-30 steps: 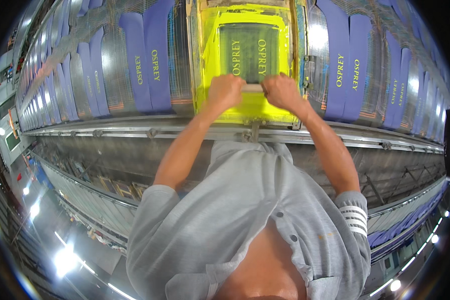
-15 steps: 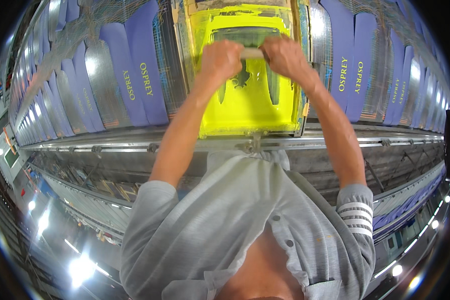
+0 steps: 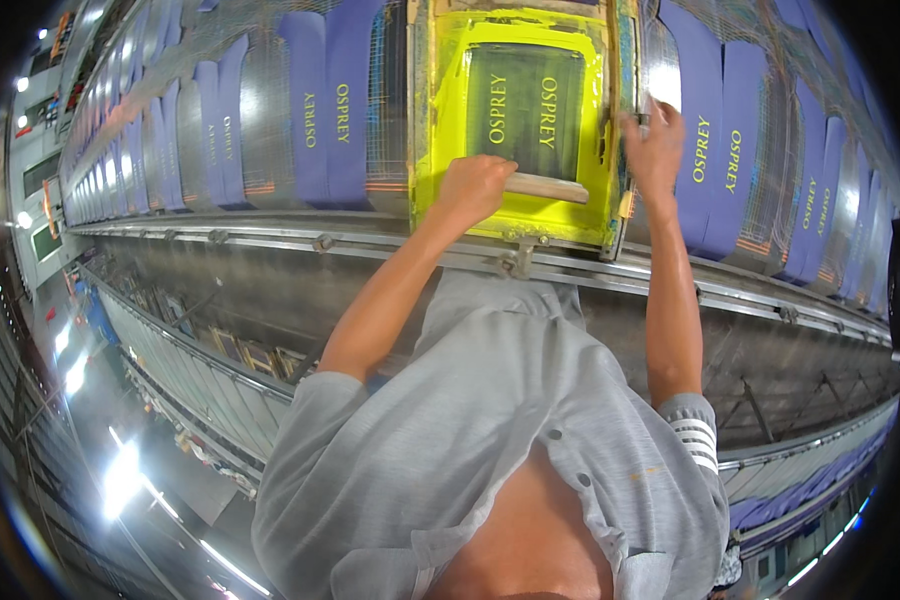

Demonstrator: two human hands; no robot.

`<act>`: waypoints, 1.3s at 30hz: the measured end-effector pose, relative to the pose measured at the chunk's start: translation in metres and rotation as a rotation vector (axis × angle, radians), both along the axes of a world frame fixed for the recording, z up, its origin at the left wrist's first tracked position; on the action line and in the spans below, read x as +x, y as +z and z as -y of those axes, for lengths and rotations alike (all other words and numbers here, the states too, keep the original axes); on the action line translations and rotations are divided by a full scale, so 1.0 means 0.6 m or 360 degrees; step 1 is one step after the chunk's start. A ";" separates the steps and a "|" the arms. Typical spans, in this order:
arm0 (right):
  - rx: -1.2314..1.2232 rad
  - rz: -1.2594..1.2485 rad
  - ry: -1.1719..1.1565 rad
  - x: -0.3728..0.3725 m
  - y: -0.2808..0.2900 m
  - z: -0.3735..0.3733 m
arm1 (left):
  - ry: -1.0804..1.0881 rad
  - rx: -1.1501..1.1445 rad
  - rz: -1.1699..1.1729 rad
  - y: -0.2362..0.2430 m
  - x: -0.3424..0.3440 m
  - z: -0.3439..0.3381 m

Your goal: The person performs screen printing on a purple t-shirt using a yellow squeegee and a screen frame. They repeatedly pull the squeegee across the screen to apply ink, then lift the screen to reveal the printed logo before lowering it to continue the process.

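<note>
A screen-printing frame (image 3: 419,120) coated in bright yellow ink (image 3: 510,220) has a dark mesh window (image 3: 520,100) with two columns of yellow lettering. Across the window's near end lies a pale wooden squeegee (image 3: 550,188), its left end inside my closed left hand (image 3: 475,188). Up at the frame's right side, my right hand (image 3: 652,150) is off the squeegee, fingers curled on a small metal fitting (image 3: 642,120) at the frame's edge.
Long printing bench with rows of purple cut pieces (image 3: 320,120) bearing yellow lettering, on both sides of the frame. A metal rail (image 3: 270,241) runs along the near edge. Behind me are another bench (image 3: 200,370) and bright lamps (image 3: 122,480).
The squeegee has come toward me from the far part of the window, where lettering now shows. My right hand has left it and moved right to the frame's edge. The view has shifted slightly.
</note>
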State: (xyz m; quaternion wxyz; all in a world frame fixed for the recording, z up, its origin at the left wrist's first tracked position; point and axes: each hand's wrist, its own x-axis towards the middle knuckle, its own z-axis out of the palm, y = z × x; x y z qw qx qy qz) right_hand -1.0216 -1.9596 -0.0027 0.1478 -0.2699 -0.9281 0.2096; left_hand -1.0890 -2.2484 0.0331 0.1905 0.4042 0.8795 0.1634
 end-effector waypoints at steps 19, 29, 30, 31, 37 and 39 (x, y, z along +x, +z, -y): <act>-0.1217 -0.0562 -0.0485 -0.195 -0.045 0.296 | 0.0208 -0.0226 0.0119 0.055 -0.175 0.336; -0.1609 -0.0637 -0.0575 -0.253 -0.068 0.447 | 0.0087 -0.0334 0.0121 0.028 -0.270 0.486; -0.1591 -0.0609 -0.0556 -0.253 -0.067 0.450 | 0.0092 -0.0285 0.0111 0.021 -0.269 0.489; -0.1574 -0.0578 -0.0536 -0.253 -0.066 0.450 | 0.0098 -0.0238 0.0102 0.015 -0.266 0.493; -0.1531 -0.0568 -0.0495 -0.256 -0.092 0.439 | 0.0043 -0.0241 0.0005 0.011 -0.268 0.492; -0.1463 -0.0557 -0.0443 -0.251 -0.105 0.431 | 0.0092 -0.0165 -0.0047 0.009 -0.260 0.497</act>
